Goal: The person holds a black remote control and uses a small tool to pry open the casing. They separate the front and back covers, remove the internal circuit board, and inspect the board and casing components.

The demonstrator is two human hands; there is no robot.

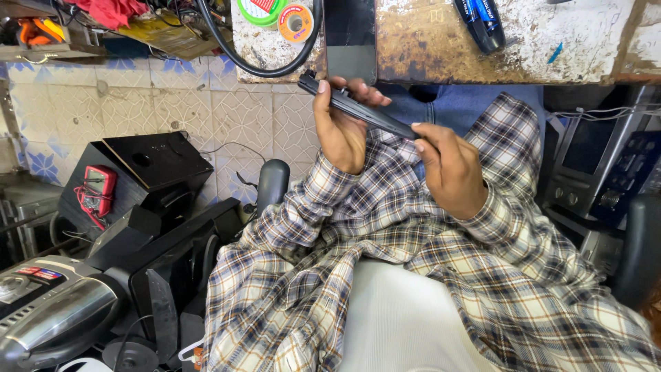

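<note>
Person seated at a worn workbench [441, 48], plaid sleeves over the lap. Both hands hold a long, thin black device [358, 107] edge-on, slanted in the air just below the bench edge. Left hand [341, 131] fingers curled around its upper end; right hand [447, 169] pinches the lower end. Black speakers [148, 165] and a red multimeter [96, 189] on the floor, left.

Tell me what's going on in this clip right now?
A person in a plaid shirt holds a slim black flat device edge-on with both hands, just below a worn workbench. The left hand grips its upper end, and the right hand pinches the lower end. On the bench lie solder spools and a black cable. A red multimeter sits on black speakers to one side.
</note>
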